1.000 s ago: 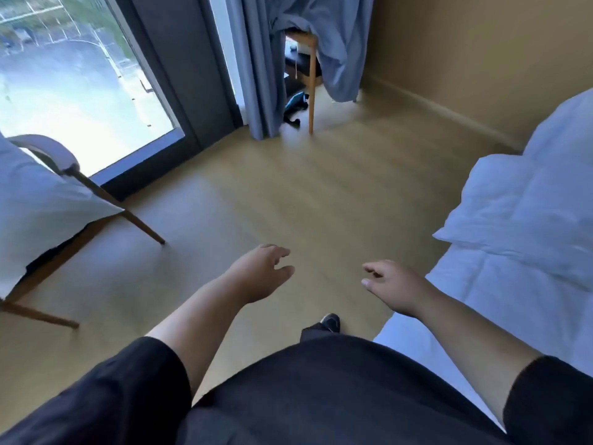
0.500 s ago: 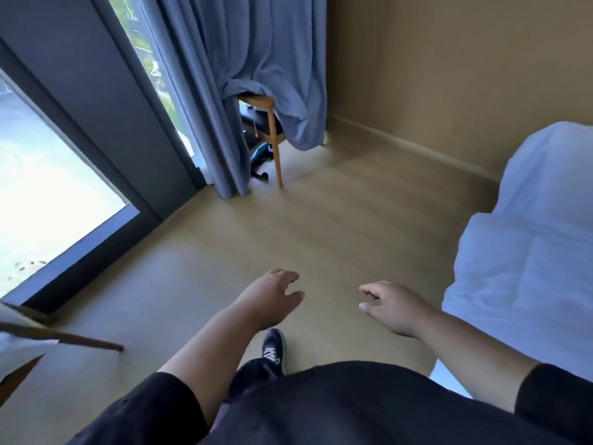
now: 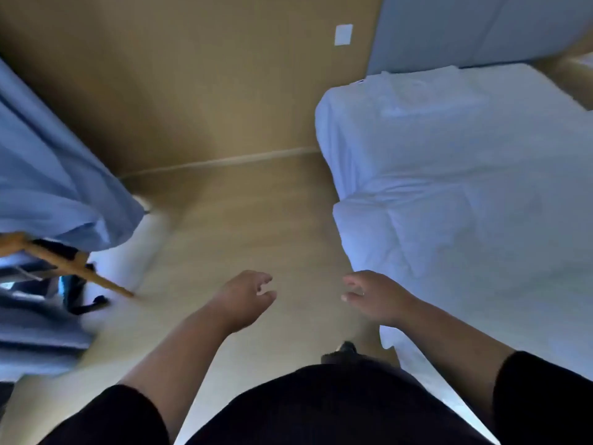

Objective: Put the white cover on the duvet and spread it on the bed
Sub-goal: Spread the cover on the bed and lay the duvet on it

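matt wood floor (image 3: 256, 220); soft cloth duvet (image 3: 465, 194)

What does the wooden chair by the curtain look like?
Only part of the wooden chair shows, at the left edge and blurred. A light, tan wooden leg slants down to the floor, joined to a wooden rail above it. The seat looks dark. The blue curtain is draped over its top and hides the rest. Something dark and teal lies under it; what it is cannot be told. Neither hand touches the chair.
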Demonstrator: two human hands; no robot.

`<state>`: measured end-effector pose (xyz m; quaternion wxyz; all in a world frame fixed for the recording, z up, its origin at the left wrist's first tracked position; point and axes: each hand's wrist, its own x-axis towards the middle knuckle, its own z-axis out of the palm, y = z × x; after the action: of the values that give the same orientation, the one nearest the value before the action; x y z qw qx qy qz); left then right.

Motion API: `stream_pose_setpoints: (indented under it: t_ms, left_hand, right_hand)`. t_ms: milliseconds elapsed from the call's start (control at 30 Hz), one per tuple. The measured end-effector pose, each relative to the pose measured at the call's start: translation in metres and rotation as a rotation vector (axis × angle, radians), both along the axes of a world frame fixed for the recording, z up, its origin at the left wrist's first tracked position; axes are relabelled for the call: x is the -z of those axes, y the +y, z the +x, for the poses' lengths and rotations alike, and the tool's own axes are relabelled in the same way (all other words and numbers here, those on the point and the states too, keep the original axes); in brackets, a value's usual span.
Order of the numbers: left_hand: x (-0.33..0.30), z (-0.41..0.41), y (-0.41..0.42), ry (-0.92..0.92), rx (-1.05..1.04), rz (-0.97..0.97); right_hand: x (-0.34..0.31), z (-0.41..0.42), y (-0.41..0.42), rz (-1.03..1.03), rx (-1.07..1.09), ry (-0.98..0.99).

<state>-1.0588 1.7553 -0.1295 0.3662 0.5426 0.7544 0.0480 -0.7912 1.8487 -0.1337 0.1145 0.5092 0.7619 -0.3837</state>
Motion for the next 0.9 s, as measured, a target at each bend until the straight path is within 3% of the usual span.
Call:
stream_pose_setpoints:
  t_ms: [167,400,600,733,900]
  left_hand:
    - [0.023,0.039,0.145,-0.004,0.296,-0.011]
    - [0.034,0.097,0.317,0.066,0.463,-0.128]
    - [0.041,0.135,0.429,0.083,0.589,-0.134]
    - [0.096,0.145,0.467,0.088,0.651,-0.252]
    - [0.214,0.156,0.522,0.046,0.601,-0.365]
  right_hand:
    - [0.027,0.055,0.084,-0.041,0.307,0.048]
    - [0.055,0.136,0.217,-0.079,0.404,-0.021]
    - [0.057,0.180,0.306,-0.040,0.632,-0.038]
    - [0.105,0.171,0.318,-0.125,0.733,-0.042]
    - [0.199,0.150,0.296,-0.231,1.028,-0.094]
